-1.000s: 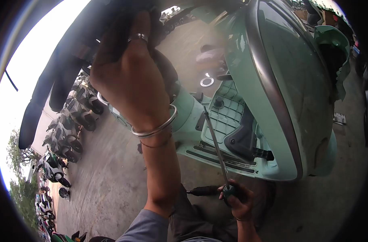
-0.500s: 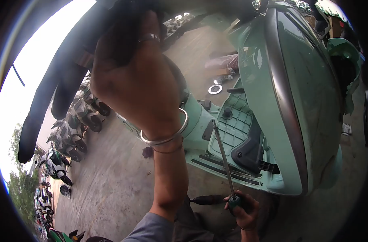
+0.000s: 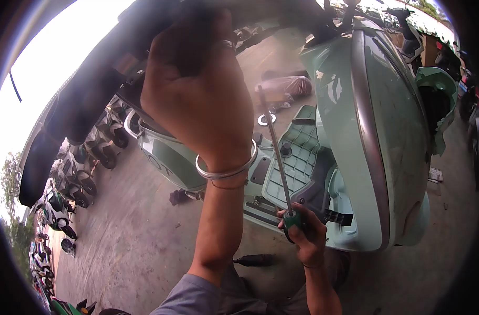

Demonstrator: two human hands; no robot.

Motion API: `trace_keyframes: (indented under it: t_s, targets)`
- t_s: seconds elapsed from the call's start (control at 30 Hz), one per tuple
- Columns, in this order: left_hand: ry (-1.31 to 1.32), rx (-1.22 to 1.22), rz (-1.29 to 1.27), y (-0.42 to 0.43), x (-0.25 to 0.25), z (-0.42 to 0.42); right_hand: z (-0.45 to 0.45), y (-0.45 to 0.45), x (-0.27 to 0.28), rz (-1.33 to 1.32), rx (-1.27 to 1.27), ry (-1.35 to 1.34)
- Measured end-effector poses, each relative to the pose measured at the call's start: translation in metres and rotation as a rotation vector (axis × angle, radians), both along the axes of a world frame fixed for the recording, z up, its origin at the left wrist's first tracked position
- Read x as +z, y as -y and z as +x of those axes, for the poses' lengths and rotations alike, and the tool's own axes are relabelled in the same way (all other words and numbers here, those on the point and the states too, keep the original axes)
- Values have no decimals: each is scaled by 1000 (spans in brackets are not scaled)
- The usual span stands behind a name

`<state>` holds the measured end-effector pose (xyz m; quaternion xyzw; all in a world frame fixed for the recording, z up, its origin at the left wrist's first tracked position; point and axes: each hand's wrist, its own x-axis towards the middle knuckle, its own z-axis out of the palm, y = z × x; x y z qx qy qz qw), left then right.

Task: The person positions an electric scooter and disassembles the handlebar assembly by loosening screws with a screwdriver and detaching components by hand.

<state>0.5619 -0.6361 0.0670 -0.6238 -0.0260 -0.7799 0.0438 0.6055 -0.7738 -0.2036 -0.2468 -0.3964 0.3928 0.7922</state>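
My right hand [image 3: 309, 236] is closed round the green handle of a long screwdriver [image 3: 277, 149]. The shaft slants up and left, its tip pointing away from me above the scooter's floorboard [image 3: 288, 176]. Raised close to the camera, my left hand [image 3: 197, 100] wears a ring and a metal bangle. Its fingers are curled at a dark, blurred part of the scooter's handlebar area [image 3: 92, 100]; what they grip is hidden in shadow. The pale green front body panel [image 3: 339, 105], with a grey trim strip, stands right of both hands.
A black-handled tool [image 3: 254, 260] lies on the concrete floor by my legs. A white ring-shaped part [image 3: 267, 119] and a wrapped bundle [image 3: 286, 85] are on the ground beyond. Several parked scooters [image 3: 77, 184] line the left side. A loose green panel [image 3: 439, 94] shows at right.
My right hand has risen with the screwdriver, whose tip is now higher and further left. The left hand stays up at the dark part, and the view has shifted slightly.
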Motion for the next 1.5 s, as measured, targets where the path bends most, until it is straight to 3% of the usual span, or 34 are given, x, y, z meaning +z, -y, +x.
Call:
trace_keyframes:
  t_s: [0.2,0.5,0.7,0.77,0.87,0.97,1.07,1.17,1.27,1.5]
  targets:
    - [93,207,-133,14,-3,13,3,-5,17,-1,-43,40]
    - [98,260,-252,30,5,17,6,-2,25,-25,-44,79]
    - [124,231,74,0,-4,8,7,-8,29,3,-77,84]
    - [161,251,-142,11,-4,12,8,-9,31,8,-76,74]
    - [141,357,-51,3,-4,6,10,-10,32,-14,-70,80]
    - [156,161,-227,18,-6,12,8,-12,36,12,-95,94]
    - [184,84,-80,7,-4,14,5,-13,43,56,-134,153]
    - [170,72,-197,14,-3,12,1,-16,53,119,-121,127]
    - [175,37,-138,7,-3,11,1,-31,58,222,-78,89]
    - [133,118,-229,10,-5,6,7,-66,61,35,-198,247]
